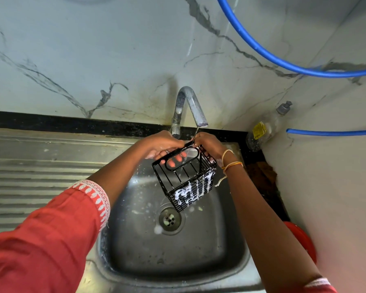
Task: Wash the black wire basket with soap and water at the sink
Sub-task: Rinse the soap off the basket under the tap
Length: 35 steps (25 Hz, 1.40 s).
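Under the tap (pixel 190 106), above the sink (pixel 230 240), the black wire basket (pixel 185 178) is held tilted in a thin stream. Its rim is gripped at 10 o'clock by the left hand (pixel 159 146) and at 1 o'clock by the right hand (pixel 209 148). Soaping is judged done; white foam (pixel 193 192) at 5 o'clock is yet to be rinsed off, near the drain (pixel 170 218).

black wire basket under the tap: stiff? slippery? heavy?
The black wire basket probably stays stiff: its thin wire grid keeps a boxy shape while both hands, left and right, hold its top. Likely light, being mostly gaps. Probably slippery: white foam clings low and water runs from the tap.
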Each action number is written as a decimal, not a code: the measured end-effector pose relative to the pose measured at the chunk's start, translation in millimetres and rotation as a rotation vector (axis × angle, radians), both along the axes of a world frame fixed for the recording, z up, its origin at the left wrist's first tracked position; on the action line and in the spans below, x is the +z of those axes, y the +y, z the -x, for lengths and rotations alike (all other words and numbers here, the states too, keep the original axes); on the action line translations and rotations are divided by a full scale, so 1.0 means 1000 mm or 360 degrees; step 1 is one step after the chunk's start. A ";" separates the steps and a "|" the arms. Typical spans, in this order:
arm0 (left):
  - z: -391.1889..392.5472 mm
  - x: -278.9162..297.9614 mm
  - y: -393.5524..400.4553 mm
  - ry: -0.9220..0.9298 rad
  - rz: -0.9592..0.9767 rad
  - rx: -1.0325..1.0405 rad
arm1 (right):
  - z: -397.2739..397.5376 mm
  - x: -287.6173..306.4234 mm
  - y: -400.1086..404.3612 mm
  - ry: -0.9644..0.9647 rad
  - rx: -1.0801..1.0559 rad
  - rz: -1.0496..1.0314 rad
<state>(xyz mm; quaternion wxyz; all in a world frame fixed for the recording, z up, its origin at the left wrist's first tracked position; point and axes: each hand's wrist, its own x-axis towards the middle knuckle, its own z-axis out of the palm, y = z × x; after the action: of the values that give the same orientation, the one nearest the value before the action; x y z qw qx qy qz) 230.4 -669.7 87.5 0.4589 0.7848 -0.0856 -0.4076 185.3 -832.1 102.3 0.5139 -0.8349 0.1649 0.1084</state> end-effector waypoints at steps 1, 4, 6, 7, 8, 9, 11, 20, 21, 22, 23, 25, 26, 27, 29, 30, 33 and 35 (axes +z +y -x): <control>-0.001 -0.001 0.000 -0.0002 -0.0001 -0.0013 | 0.000 0.001 -0.001 0.0011 -0.0016 -0.0011; -0.001 -0.003 -0.001 0.0023 0.0011 -0.0026 | 0.001 0.006 -0.001 0.0060 0.0001 0.0027; -0.001 -0.004 -0.003 0.0032 0.0027 -0.0011 | 0.002 0.009 -0.001 0.0064 0.0030 0.0065; -0.001 -0.004 -0.004 0.0010 0.0020 -0.0008 | 0.003 0.011 0.000 0.0062 0.0053 0.0089; -0.001 -0.004 -0.005 -0.0016 0.0005 -0.0017 | 0.003 0.011 0.000 0.0060 0.0073 0.0110; -0.001 -0.004 -0.006 -0.0026 -0.0015 -0.0037 | 0.004 0.011 0.000 0.0061 0.0086 0.0119; -0.001 -0.003 -0.008 0.0018 -0.0041 -0.0080 | 0.004 0.009 -0.002 0.0088 0.0063 0.0096; 0.000 -0.003 -0.005 -0.0055 -0.0040 0.0027 | 0.001 0.003 -0.002 0.0074 -0.0012 0.0046; 0.000 -0.004 -0.005 -0.0057 -0.0045 0.0029 | 0.001 0.002 -0.002 0.0076 -0.0011 0.0051; 0.000 -0.005 -0.005 -0.0040 -0.0041 0.0024 | 0.001 0.002 -0.001 0.0079 -0.0009 0.0052; 0.001 -0.005 -0.004 -0.0011 -0.0033 0.0015 | 0.002 0.000 -0.001 0.0085 -0.0022 0.0039; 0.002 -0.004 -0.002 0.0031 -0.0023 0.0003 | 0.003 -0.001 -0.001 0.0089 -0.0069 -0.0012; 0.002 -0.005 -0.002 0.0026 -0.0019 0.0011 | 0.003 -0.001 -0.001 0.0081 -0.0088 -0.0031; 0.002 -0.006 -0.001 0.0005 -0.0013 0.0032 | 0.003 -0.002 -0.002 0.0074 -0.0098 -0.0048; 0.002 -0.008 0.000 -0.0043 -0.0004 0.0083 | 0.004 -0.004 0.000 0.0083 -0.0140 -0.0097; 0.003 -0.008 0.000 -0.0061 -0.0004 0.0104 | 0.004 -0.004 0.001 0.0087 -0.0162 -0.0122; 0.006 -0.008 -0.001 -0.0097 -0.0020 0.0160 | 0.005 -0.006 0.002 0.0044 -0.0172 -0.0101; 0.006 -0.008 -0.001 -0.0060 0.0019 0.0121 | 0.007 -0.007 0.002 0.0009 -0.0178 -0.0144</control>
<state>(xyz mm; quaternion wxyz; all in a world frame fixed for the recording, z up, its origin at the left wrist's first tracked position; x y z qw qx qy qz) 224.4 -670.8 79.8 0.4769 0.7923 -0.0666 -0.3746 178.1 -830.5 95.6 0.5560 -0.7998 0.2079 0.0893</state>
